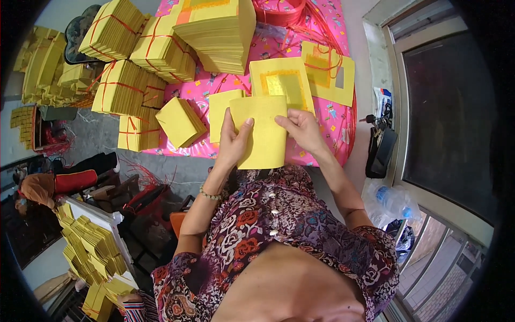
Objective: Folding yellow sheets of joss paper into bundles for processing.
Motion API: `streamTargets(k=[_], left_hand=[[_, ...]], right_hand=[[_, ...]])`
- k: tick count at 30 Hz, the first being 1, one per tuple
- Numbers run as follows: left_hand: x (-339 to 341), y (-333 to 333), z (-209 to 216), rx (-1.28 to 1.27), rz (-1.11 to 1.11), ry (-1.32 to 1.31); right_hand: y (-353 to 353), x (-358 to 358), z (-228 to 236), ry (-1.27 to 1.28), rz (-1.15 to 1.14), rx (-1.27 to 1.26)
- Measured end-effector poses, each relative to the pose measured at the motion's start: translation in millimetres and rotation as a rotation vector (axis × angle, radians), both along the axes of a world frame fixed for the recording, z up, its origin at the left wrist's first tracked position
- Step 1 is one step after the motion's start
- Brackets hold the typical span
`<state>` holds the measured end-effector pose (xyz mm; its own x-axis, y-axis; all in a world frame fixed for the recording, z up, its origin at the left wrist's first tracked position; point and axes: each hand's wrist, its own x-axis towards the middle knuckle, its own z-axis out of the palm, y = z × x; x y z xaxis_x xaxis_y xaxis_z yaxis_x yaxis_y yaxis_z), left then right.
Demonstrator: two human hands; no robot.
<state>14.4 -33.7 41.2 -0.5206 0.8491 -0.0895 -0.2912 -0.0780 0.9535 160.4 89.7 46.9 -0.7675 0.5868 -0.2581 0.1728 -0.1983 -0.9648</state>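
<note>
Both my hands hold a folded yellow paper sheet (263, 137) upright over the near edge of the table. My left hand (236, 140) grips its left side, the thumb on the front and the fingers behind. On the upper right edge, my right hand (303, 129) pinches the paper between thumb and fingers. Behind it lies another folded yellow sheet (219, 110), partly covered. Beyond my right hand are a yellow sheet with an orange-bordered square (287, 88) and another such sheet (343, 88). To the left is a small loose yellow stack (179, 122).
A pink patterned cloth (327, 131) covers the table. Bundles tied with red string (153, 48) and a tall yellow stack (214, 43) stand at the far left. Red strapping (281, 13) lies at the back. More yellow bundles (94, 241) are lower left, near another person's striped sleeve (134, 310).
</note>
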Motion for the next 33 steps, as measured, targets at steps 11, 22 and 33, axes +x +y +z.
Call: streamTargets(k=[11, 22, 33], left_hand=[[-5.7, -26.7, -2.1, -0.040, 0.118, -0.013], [-23.7, -54.1, -16.8, -0.159, 0.353, -0.063], [-41.7, -80.3, -42.9, -0.110, 0.534, -0.105]], right_hand=[[-23.7, -11.1, 0.1, -0.062, 0.158, -0.050], [-51.9, -21.7, -15.3, -0.136, 0.208, -0.095], [-76.8, -33.5, -44.1, -0.155, 0.273, -0.101]])
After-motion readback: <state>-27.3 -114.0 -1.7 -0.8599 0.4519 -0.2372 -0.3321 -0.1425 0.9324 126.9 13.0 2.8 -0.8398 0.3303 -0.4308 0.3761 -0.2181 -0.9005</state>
